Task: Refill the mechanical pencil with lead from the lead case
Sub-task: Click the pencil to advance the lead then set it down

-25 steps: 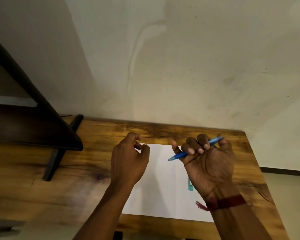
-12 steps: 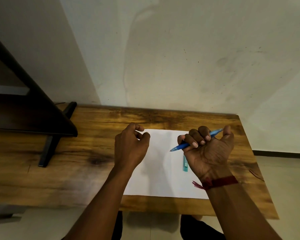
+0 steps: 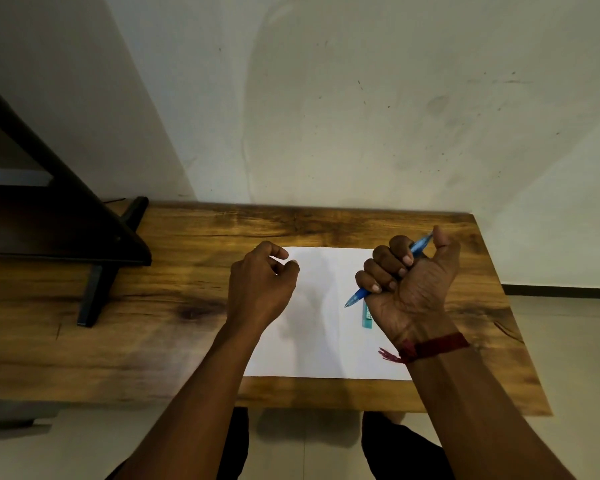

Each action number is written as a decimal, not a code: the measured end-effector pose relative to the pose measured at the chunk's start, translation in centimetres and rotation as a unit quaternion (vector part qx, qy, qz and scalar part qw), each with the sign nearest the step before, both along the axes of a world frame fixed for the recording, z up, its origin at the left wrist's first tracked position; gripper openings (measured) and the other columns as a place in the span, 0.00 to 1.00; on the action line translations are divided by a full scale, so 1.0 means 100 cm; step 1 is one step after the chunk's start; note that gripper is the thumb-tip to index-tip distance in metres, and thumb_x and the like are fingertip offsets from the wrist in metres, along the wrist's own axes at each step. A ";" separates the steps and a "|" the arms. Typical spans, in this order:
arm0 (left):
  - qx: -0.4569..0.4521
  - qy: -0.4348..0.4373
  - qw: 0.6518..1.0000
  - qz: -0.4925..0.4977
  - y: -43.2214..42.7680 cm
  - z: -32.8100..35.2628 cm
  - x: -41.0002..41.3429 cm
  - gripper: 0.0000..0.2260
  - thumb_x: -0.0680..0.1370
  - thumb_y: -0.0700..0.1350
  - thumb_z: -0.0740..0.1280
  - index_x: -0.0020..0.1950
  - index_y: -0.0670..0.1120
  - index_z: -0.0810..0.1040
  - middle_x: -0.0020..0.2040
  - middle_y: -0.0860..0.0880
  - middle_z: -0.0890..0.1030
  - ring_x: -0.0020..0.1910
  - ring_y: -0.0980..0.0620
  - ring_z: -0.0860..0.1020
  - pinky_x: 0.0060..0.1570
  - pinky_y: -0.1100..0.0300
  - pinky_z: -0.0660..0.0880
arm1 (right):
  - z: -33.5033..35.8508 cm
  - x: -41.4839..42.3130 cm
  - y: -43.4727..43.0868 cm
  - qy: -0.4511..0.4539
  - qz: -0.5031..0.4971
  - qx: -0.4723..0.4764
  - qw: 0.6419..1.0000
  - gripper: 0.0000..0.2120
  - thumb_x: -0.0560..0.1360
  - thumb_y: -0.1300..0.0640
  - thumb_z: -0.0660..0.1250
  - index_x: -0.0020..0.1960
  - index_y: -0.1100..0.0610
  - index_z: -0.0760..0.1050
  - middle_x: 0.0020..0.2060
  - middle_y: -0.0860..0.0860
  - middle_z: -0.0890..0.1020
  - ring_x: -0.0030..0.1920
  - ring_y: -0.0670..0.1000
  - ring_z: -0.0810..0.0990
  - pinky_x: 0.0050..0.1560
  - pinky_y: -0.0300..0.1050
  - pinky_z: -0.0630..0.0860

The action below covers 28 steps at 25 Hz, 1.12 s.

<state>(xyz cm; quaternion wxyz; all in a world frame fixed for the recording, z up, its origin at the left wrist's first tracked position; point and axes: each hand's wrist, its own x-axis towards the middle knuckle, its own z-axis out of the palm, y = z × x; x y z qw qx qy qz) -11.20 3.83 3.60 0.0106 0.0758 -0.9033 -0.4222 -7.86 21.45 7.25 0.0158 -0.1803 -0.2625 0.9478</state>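
My right hand [image 3: 409, 289] is raised palm-up over the right side of a white sheet of paper [image 3: 323, 341], fist closed around a blue mechanical pencil [image 3: 355, 297]. The pencil's tip points down-left and its top end sticks out past my thumb. A small teal lead case [image 3: 367, 319] lies flat on the paper, partly hidden under that hand. My left hand [image 3: 257, 289] hovers over the sheet's left edge, fingers loosely curled with thumb and forefinger near each other. Whether something thin sits between them is too small to tell.
The paper lies on a wooden table [image 3: 153, 323] pushed against a pale wall. A dark angled stand [image 3: 94, 237] with a black leg occupies the table's far left. My right wrist carries a red thread band [image 3: 430, 348]. The table's right edge drops off to the floor.
The view has tilted down, so the table sits lower and closer. My right hand has turned the pencil steeper, its tip lower over the lead case. The left hand holds nearly the same pose.
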 end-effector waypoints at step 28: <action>-0.006 -0.026 0.999 -0.045 0.000 -0.003 0.000 0.04 0.71 0.52 0.70 0.43 0.54 0.77 0.32 0.59 0.77 0.38 0.60 0.76 0.35 0.63 0.67 | 0.002 0.000 0.001 -0.003 -0.018 -0.015 1.000 0.27 0.73 0.35 0.52 0.26 0.55 0.59 0.19 0.47 0.58 0.20 0.47 0.55 0.25 0.38 0.55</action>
